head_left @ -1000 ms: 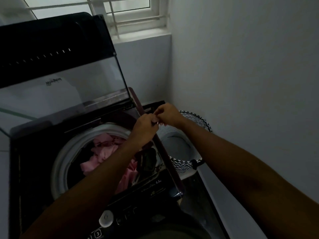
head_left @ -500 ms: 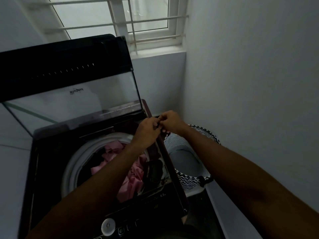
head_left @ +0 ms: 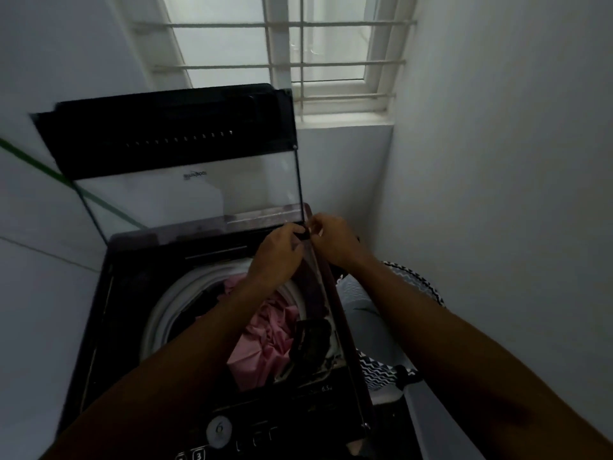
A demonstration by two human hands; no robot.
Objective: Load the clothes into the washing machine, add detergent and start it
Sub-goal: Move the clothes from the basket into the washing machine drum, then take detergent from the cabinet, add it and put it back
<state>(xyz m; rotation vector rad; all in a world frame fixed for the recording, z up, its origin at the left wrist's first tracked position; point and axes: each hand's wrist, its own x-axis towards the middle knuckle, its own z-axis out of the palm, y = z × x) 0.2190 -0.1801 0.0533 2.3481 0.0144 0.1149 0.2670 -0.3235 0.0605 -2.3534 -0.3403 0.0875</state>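
A dark top-loading washing machine (head_left: 109,310) stands with its glass lid (head_left: 185,194) raised. Pink clothes (head_left: 265,343) fill the white-rimmed drum (head_left: 159,313), with a dark piece (head_left: 311,340) at its right side. My left hand (head_left: 278,254) and my right hand (head_left: 335,240) meet above the machine's back right corner. Together their fingertips pinch a small dark item (head_left: 303,236); I cannot tell what it is. Both forearms stretch across the drum and the machine's right edge.
A basket with a black-and-white zigzag pattern (head_left: 381,370) sits between the machine and the right wall. The control panel with a round dial (head_left: 219,429) runs along the near edge. A barred window (head_left: 298,44) is behind the lid.
The view has tilted up, showing more window. Both hands stay together, pinching the small item, and have shifted slightly toward the machine's back corner.
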